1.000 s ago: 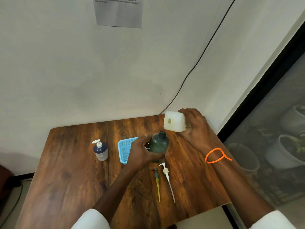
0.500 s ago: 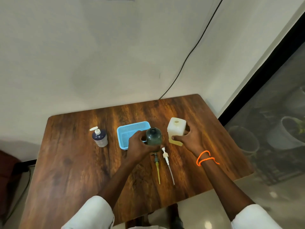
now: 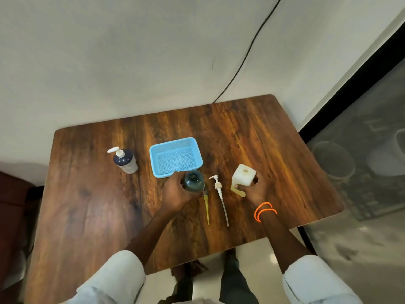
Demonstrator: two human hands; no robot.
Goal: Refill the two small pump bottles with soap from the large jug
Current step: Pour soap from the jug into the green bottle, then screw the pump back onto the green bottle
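The surface (image 3: pixel 92 207) was dark wood-grain with a soft sheen and streaked brown figuring. The basket (image 3: pixel 175 143) was pale blue plastic with a fine mesh floor. The jug (image 3: pixel 243 174) was milky, matt, translucent plastic. The open bottle (image 3: pixel 194 179) looked like smoky dark-green translucent plastic, slightly glossy. The capped bottle (image 3: pixel 125 161) was dark and glossy with a white plastic pump. The wall (image 3: pixel 131 62) was matt.

Left hand (image 3: pixel 175 191) curled, gripping; right hand (image 3: pixel 255 189) likewise.
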